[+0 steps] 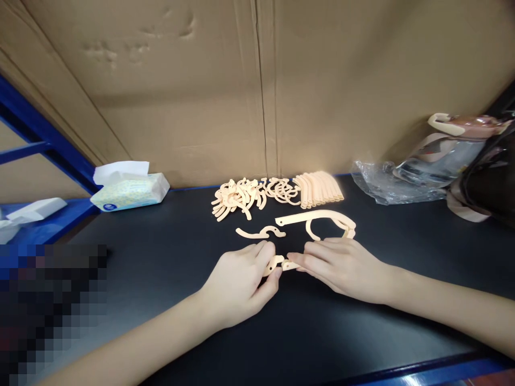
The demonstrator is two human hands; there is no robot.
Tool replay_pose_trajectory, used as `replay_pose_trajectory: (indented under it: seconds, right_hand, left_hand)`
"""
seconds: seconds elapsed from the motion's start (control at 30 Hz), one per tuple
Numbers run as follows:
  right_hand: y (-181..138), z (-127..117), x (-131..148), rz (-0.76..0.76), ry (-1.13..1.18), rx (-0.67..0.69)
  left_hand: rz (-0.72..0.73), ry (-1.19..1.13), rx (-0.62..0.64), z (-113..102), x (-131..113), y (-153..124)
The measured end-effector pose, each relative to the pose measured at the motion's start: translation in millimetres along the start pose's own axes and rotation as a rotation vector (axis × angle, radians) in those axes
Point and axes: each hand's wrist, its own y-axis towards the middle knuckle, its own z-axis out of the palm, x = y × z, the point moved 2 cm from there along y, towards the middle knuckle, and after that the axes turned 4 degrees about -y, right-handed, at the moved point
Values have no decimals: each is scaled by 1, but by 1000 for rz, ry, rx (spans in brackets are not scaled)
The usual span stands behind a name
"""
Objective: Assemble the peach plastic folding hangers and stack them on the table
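Note:
My left hand (241, 281) pinches a small cream plastic piece (274, 264) between thumb and forefinger on the dark table (161, 279). My right hand (336, 265) lies right of it, fingers pressed on the adjoining cream part (290, 265), and the two parts meet between the hands. Just beyond my right hand lies a long curved cream hook-shaped piece (317, 219). A smaller wavy cream piece (261, 232) lies beyond my left hand.
A heap of cream hooks (237, 197), curved rings (281, 190) and a row of tubes (319, 189) sit by the cardboard wall (257, 80). A tissue pack (131, 190) is far left; a plastic bag (382, 185) and bottle (446, 155) far right.

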Motion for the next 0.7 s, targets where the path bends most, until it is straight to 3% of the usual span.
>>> replay_pose_trajectory:
  seconds: [0.2, 0.5, 0.7]
  right_hand:
    - [-1, 2, -1, 28, 14, -35]
    - [1, 2, -1, 26, 58, -34]
    - [1, 2, 1, 50, 184, -70]
  left_hand:
    - [21, 67, -31, 3, 0, -1]
    - [37, 11, 124, 5, 4, 1]
    - [72, 103, 119, 8, 4, 3]
